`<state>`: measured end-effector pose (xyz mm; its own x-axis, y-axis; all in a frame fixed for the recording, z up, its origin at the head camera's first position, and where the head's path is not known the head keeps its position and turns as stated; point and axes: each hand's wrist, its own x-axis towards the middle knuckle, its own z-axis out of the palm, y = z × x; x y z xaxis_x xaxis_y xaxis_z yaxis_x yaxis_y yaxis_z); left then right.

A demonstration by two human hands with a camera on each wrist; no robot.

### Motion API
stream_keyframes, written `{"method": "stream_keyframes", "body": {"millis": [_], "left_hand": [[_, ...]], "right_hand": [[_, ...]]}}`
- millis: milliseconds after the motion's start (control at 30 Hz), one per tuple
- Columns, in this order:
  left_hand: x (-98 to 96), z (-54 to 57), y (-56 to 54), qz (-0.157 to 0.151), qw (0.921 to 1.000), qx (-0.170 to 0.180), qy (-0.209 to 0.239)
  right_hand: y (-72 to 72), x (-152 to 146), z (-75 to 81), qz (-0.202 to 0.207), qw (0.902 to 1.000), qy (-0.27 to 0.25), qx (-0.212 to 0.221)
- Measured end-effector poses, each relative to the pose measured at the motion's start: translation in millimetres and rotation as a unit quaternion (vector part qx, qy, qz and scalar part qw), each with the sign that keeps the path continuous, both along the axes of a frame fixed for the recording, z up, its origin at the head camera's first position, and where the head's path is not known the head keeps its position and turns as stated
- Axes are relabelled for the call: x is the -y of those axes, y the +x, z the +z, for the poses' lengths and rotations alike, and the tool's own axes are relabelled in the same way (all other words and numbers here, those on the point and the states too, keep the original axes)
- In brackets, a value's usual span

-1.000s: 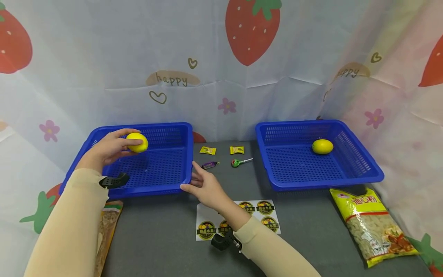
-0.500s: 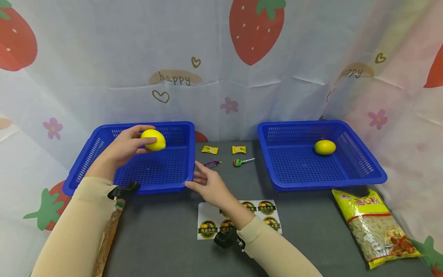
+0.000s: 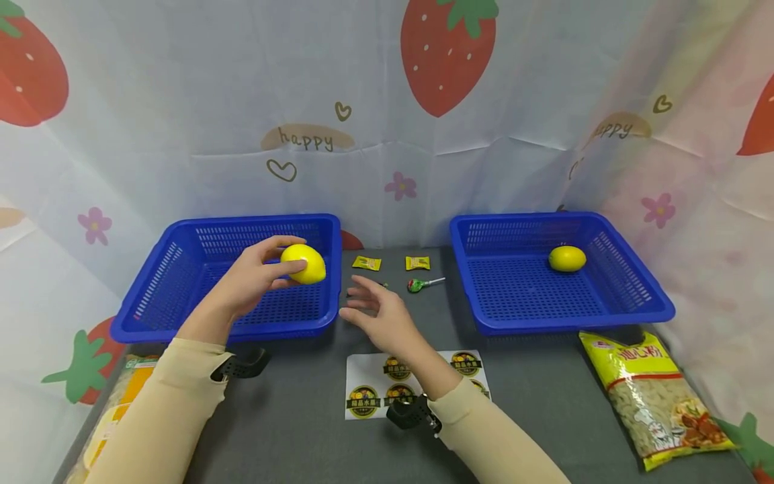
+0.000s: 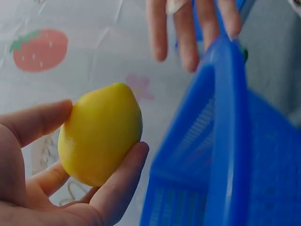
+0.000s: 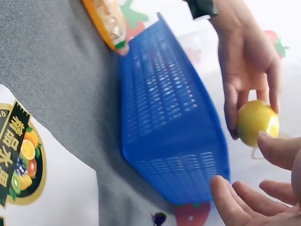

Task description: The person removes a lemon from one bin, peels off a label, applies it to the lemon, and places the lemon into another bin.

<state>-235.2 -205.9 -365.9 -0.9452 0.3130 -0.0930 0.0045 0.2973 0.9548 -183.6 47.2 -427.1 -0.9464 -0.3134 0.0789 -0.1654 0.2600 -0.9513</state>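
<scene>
Carrying the yellow oval lemon (image 3: 310, 258) rightward, pinched in our left hand (image 3: 250, 279) above the left blue plastic basket (image 3: 278, 329), we seemingly bring it within reach of our spread, empty right hand (image 3: 383, 316).

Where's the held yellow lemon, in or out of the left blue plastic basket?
Out: the left hand holds the yellow lemon above the left basket's rim in the right wrist view.

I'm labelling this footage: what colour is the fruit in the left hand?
Yellow; the fruit shows best in the left wrist view.
</scene>
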Motion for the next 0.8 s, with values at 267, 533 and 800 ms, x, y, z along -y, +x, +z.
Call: {"method": "stream_keyframes", "body": {"millis": [267,533,800], "left_hand": [[-35.2,-8.1,17.3,0.024,0.9988,-0.037,0.023],[-90.0,-14.7,47.1,0.079,0.9919,-0.089,0.044],[-123.1,-31.3,57.6,0.079,0.9884,-0.075,0.106]], "right_hand": [[8.9,-19.3,9.2,-0.026,0.9985,-0.046,-0.013],[17.8,-41.4,14.4,-0.057,0.9931,-0.084,-0.059],[22.6,-59.7,8.5,-0.081,0.9910,-0.093,-0.052]]}}
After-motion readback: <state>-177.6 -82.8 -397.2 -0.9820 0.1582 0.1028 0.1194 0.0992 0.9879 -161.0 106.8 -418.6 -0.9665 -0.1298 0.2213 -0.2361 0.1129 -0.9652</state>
